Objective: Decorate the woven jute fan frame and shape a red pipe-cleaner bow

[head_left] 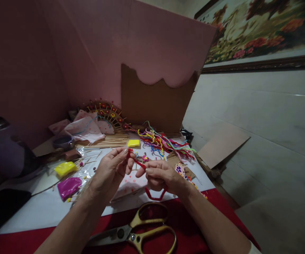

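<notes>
A red pipe cleaner [156, 198] runs between my two hands above the table. My left hand [117, 164] pinches one end of it between thumb and fingertips. Further along, my right hand [159, 175] grips it with curled fingers, and a bent loop of it hangs below that hand. Under my hands lies a pale piece with pink spots [128, 185], partly hidden by them. Large scissors [133, 233] with yellowish handles rest on the red cloth close to me.
Colourful pipe cleaners [160, 143] are heaped at the back right. Yellow [66, 168] and magenta [69, 187] packets lie left, near thin sticks [99, 141]. A decorated fan-shaped piece [107, 113] and a brown cardboard sheet [154, 102] stand behind. A dark flat object [6, 211] occupies the left edge.
</notes>
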The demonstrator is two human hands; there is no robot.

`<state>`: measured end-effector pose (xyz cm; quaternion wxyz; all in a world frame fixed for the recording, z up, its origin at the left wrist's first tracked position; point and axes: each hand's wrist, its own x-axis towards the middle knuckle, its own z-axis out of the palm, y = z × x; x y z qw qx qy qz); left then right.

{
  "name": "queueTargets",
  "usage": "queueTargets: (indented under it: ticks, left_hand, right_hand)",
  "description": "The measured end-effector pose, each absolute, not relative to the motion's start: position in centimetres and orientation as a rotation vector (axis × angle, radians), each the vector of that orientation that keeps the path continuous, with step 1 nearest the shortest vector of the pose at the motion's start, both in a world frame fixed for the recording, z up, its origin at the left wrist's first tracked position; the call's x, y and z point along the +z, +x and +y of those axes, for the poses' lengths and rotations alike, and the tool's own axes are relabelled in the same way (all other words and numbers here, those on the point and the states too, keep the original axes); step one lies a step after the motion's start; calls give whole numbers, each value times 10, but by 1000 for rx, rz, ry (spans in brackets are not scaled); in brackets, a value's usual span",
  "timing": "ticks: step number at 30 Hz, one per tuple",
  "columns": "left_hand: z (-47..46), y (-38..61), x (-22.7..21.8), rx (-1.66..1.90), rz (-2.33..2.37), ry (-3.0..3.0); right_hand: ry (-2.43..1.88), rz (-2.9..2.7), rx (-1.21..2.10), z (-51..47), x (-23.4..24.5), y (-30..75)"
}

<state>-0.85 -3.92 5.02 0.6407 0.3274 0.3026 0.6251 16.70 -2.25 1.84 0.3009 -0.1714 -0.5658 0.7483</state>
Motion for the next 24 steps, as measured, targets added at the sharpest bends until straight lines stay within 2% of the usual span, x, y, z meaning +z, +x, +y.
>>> queueTargets:
  ticks: [14, 20, 24]
  left_hand:
    - [-40, -9, 50, 1427, 614, 840]
    - [-42, -12, 48, 1365, 560, 946]
    - [-44, -13, 45, 1225, 589, 1003]
  right_hand:
    - [-606, -1516, 1854, -24, 20, 163]
    - [-566, -1792, 1716, -19, 15, 171]
    - [-454, -1928, 1799, -16, 9, 176]
